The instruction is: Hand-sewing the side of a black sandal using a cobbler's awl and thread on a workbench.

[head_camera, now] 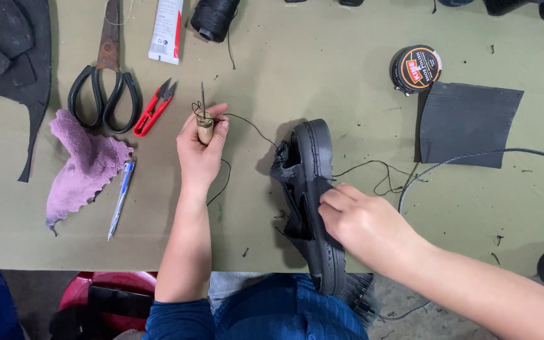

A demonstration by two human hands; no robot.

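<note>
black sandal (313, 189) lies on its side near the table's front edge, heel hanging off it, ribbed rubber sole up, torn fabric upper toward the left. right hand (363, 223) presses down on the sole, fingers curled and gripping it. left hand (201, 148) is closed round a wooden-handled awl (204, 116), steel needle pointing to the far edge, black thread (250, 126) looped at its base and running to the sandal. risks: thread is slack and curly, could snag or tangle on the needle; sandal balanced on edge could roll if the grip loosens; bare needle sits close to the fingers. outward: red snips (154, 108), big dark scissors (104, 82), purple fuzzy rag (80, 164), pen (121, 196), black thread spool (214, 17), white tube (166, 30), round polish tin (415, 68), flat black rubber sheet (467, 124), on an olive matte table (322, 63).
</note>
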